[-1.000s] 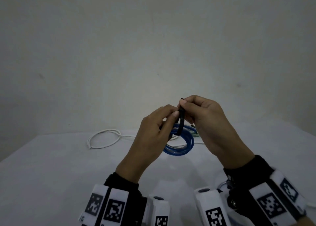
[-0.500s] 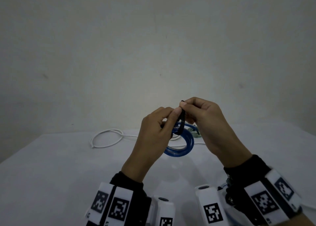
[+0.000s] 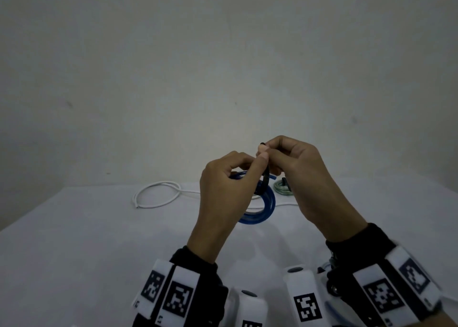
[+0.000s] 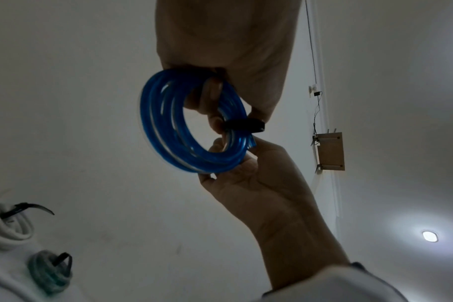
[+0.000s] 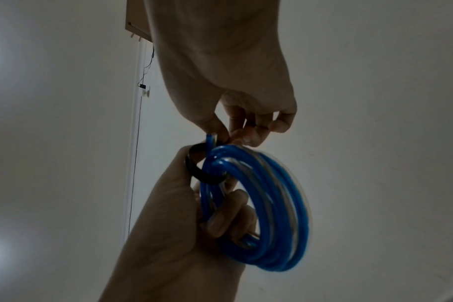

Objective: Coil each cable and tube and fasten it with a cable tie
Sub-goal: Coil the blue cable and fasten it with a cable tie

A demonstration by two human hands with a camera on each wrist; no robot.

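A coiled blue tube (image 3: pixel 267 206) is held up above the white table (image 3: pixel 74 240). My left hand (image 3: pixel 255 168) grips it with fingers curled through the ring. A black cable tie (image 3: pixel 265 179) is looped loosely around the coil's strands. My right hand (image 3: pixel 269 151) pinches the tie's upper end between thumb and fingers. The left wrist view shows the blue tube (image 4: pixel 163 126) and the cable tie (image 4: pixel 246 125). In the right wrist view the cable tie (image 5: pixel 199 169) stands off the blue tube (image 5: pixel 272 204) as an open loop.
A loose white cable (image 3: pixel 158 195) lies on the table at the back left. A green tube coil (image 3: pixel 281 188) with a black tie lies behind my hands. A tied white coil (image 4: pixel 5 228) lies near the green coil (image 4: pixel 49 271).
My left thumb has crept up towards the right fingertips on the tie. Otherwise both hands hold where they were, and the green coil now shows beside them.
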